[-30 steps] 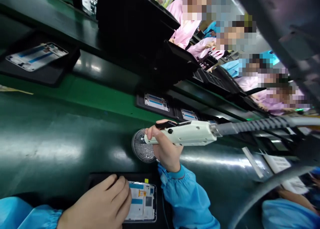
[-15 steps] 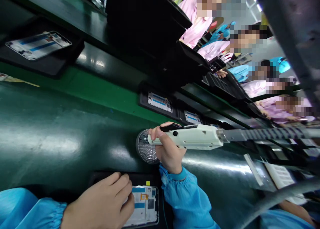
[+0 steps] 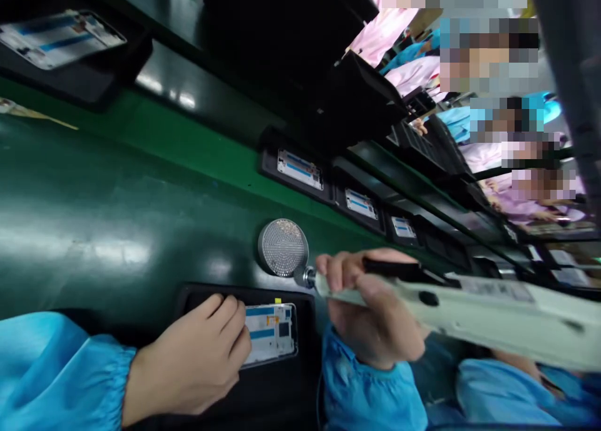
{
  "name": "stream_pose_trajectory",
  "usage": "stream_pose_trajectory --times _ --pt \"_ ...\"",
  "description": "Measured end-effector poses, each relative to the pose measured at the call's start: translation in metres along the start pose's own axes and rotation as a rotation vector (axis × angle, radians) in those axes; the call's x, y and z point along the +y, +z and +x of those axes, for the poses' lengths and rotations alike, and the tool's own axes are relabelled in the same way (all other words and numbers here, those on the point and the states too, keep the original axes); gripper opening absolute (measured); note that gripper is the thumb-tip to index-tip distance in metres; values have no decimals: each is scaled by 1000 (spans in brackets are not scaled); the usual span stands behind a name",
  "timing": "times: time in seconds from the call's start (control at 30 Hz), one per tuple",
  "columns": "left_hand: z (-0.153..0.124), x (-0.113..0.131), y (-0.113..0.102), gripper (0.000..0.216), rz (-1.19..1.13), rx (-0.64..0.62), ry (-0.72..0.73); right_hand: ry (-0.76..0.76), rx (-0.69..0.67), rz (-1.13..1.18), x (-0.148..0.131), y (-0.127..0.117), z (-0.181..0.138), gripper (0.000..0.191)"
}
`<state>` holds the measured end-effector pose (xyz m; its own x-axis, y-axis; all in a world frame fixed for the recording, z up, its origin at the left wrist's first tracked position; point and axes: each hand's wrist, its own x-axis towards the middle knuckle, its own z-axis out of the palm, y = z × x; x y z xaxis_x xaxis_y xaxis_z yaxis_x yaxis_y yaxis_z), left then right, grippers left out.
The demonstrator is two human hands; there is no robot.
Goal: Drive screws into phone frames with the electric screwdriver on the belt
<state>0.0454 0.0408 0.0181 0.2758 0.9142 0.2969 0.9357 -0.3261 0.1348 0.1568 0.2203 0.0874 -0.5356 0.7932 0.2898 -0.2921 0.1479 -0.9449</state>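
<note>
At the far left, a blue sleeve leads to the left hand, which lies palm down on a black tray at the near edge of the green table. Its grip is loose and flat: the fingers are stretched out rather than curled, and the fingertips rest on the left end of a white phone frame with blue strips that sits in the tray. Nothing is clasped in this hand; it only presses on the frame.

Just above the tray, a round perforated metal disc lies on the table. The metal tip of a cream-coloured electric screwdriver sits just beside the lower right edge of the disc, above the right end of the phone frame.

The right hand has its grip wrapped tight around the front of the screwdriver, fingers curled over the top of the body and touching its black lever. The tool's body runs away to the right edge of the view.

Further back, more phone frames in black trays stand in a row along the green belt, and another lies top left. Other people in pink and blue coats sit at the upper right.
</note>
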Motion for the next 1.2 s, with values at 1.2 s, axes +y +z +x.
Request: stream_pose_trajectory --times 1.2 --pt "2 0 0 44 5 -12 96 141 -141 -121 5 8 -48 23"
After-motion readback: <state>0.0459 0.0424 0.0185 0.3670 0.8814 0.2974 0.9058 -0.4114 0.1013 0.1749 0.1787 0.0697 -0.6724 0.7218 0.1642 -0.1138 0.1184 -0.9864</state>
